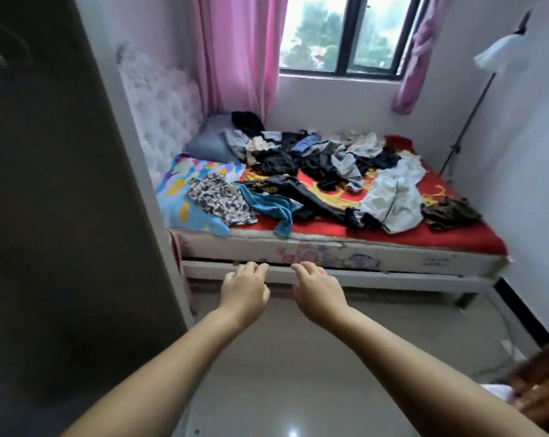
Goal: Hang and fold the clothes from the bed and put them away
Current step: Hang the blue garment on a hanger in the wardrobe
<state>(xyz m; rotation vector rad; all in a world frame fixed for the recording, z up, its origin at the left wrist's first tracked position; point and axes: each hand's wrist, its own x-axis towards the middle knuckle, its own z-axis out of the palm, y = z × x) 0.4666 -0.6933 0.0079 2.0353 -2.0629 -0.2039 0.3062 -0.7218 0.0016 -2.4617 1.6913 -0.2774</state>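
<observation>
Head view shows both hands, left hand and right hand, loosely curled and empty, while clothes cover the bed edge to edge, nothing folded yet.

soft crumpled cloth clothes on a red matt fabric sheet, glossy smooth tiled floor — catching a light glint, tufted white padded headboard, thin pink curtain — slightly sheer cloth
</observation>
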